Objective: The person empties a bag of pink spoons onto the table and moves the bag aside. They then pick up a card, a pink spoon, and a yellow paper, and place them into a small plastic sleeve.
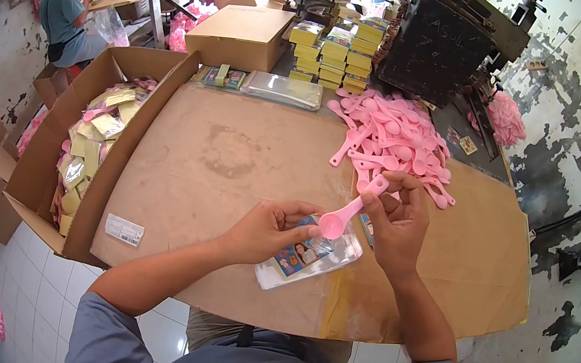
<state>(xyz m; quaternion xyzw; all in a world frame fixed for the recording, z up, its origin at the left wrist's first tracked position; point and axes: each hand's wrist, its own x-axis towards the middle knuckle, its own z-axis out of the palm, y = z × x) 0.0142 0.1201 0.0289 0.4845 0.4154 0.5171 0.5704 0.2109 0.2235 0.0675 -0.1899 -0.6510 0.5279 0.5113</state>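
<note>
A pink spoon (351, 212) is held by its handle end between the thumb and fingers of my right hand (400, 220), its bowl pointing down and left. My left hand (264, 233) pinches the upper edge of a clear plastic bag beside the spoon's bowl. Under the bowl lie a colourful printed card (299, 258) and a stack of clear bags (273, 279) on the cardboard-covered table (230, 171). A large heap of pink spoons (395, 138) lies just beyond my right hand.
An open carton (120, 186) with filled packets stands at the left. At the back are a closed box (239, 32), clear sleeves (283, 90), stacked cards (335, 49) and a dark machine (435, 44). A person (67, 18) sits at the far left.
</note>
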